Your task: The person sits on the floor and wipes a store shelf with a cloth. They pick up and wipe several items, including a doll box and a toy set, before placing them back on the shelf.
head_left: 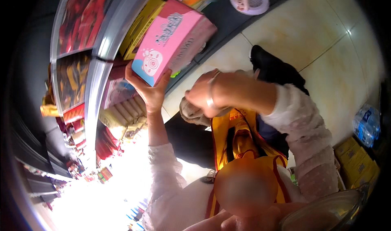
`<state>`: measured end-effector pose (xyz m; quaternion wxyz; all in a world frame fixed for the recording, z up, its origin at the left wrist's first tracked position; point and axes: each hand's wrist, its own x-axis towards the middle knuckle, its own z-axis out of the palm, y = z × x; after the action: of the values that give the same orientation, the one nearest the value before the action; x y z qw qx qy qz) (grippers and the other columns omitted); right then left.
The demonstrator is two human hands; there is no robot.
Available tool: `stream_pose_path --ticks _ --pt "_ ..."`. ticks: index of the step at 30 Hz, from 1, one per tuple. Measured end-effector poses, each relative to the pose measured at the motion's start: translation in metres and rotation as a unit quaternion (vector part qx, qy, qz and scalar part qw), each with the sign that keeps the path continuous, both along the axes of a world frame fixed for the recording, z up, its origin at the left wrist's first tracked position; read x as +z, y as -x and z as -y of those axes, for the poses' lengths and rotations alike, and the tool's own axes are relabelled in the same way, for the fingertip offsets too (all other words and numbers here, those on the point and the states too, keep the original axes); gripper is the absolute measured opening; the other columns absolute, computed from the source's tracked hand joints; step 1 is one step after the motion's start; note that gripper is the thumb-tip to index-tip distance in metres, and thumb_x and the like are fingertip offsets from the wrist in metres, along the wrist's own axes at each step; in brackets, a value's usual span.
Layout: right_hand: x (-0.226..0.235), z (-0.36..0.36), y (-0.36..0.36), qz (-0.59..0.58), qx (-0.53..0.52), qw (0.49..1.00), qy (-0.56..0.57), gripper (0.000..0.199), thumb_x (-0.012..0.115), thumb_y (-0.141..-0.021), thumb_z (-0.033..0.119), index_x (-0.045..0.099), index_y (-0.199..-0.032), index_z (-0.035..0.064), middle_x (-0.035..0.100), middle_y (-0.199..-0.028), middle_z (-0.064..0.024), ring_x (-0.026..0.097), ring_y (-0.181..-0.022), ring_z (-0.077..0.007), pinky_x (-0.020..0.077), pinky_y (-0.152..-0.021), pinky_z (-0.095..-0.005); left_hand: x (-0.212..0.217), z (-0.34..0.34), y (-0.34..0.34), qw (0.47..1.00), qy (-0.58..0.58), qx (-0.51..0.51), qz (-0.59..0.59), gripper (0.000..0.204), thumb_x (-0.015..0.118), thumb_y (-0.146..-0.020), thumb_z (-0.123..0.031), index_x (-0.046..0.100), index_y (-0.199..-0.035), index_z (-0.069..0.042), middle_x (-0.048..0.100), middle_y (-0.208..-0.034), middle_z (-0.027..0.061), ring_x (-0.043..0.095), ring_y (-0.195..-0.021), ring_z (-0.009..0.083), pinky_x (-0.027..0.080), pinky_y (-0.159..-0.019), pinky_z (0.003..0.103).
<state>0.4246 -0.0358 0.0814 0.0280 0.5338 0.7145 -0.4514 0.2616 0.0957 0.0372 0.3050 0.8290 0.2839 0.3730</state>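
A pink cardboard box (176, 37) with a blue corner and a white cartoon animal face sits tilted at the shelf edge. My left hand (150, 88) grips its near end, thumb on one side and fingers on the other. To the right and lower, my right hand (203, 93) is closed on a crumpled grey-brown cloth (192, 113), held apart from the box. A light band circles my right wrist. Part of the cloth is hidden behind my hand and wrist.
Left of the box runs a shelf with a clear-fronted rail (106, 43) and red packets (85, 21). A yellow box (142, 23) stands beside the pink one. Tiled floor (326, 60) lies right, with wrapped water bottles (367, 125) and yellow cartons (356, 162).
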Motion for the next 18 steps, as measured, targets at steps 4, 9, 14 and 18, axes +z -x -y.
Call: stream_pose_path --ticks 4,9,14,18 --pt "0.002 0.016 -0.061 -0.302 -0.033 0.947 -0.106 0.054 0.074 -0.069 0.016 0.053 -0.117 0.0002 0.065 -0.103 -0.0184 0.064 -0.097 -0.0300 0.0494 -0.082 -0.0367 -0.012 0.013 0.041 0.994 0.081 0.019 0.064 0.095 0.087 -0.063 -0.017 0.026 -0.134 -0.001 0.042 -0.121 0.0138 0.045 -0.112 0.0231 0.039 -0.098 0.038" --pt "-0.022 0.000 -0.076 -0.258 -0.287 0.867 -0.315 0.047 0.072 -0.080 0.034 0.059 -0.112 0.0015 0.069 -0.096 -0.0139 0.068 -0.086 -0.0231 0.0532 -0.078 -0.0346 -0.028 0.029 0.058 1.000 0.013 0.008 -0.006 0.093 0.085 -0.057 -0.012 0.030 -0.132 -0.001 0.043 -0.119 0.0151 0.046 -0.108 0.0260 0.039 -0.095 0.039" --pt "-0.033 -0.022 -0.020 -0.059 -0.319 0.915 -0.240 0.046 0.072 -0.079 0.033 0.058 -0.108 0.0003 0.067 -0.080 -0.0177 0.068 -0.071 -0.0322 0.0535 -0.065 -0.0398 -0.010 0.038 0.048 0.995 -0.081 -0.024 -0.049 0.094 0.083 -0.059 -0.016 0.029 -0.134 0.000 0.043 -0.123 0.0159 0.046 -0.112 0.0297 0.038 -0.097 0.040" --pt "-0.044 -0.021 0.048 -0.310 -0.273 0.817 -0.403 0.051 0.071 -0.073 0.027 0.056 -0.115 0.0001 0.065 -0.100 -0.0209 0.065 -0.093 -0.0356 0.0522 -0.083 -0.0434 -0.035 0.027 0.064 0.994 -0.064 -0.049 -0.071 0.098 0.082 -0.062 -0.022 0.025 -0.140 -0.001 0.039 -0.133 0.0185 0.041 -0.123 0.0334 0.032 -0.105 0.042"
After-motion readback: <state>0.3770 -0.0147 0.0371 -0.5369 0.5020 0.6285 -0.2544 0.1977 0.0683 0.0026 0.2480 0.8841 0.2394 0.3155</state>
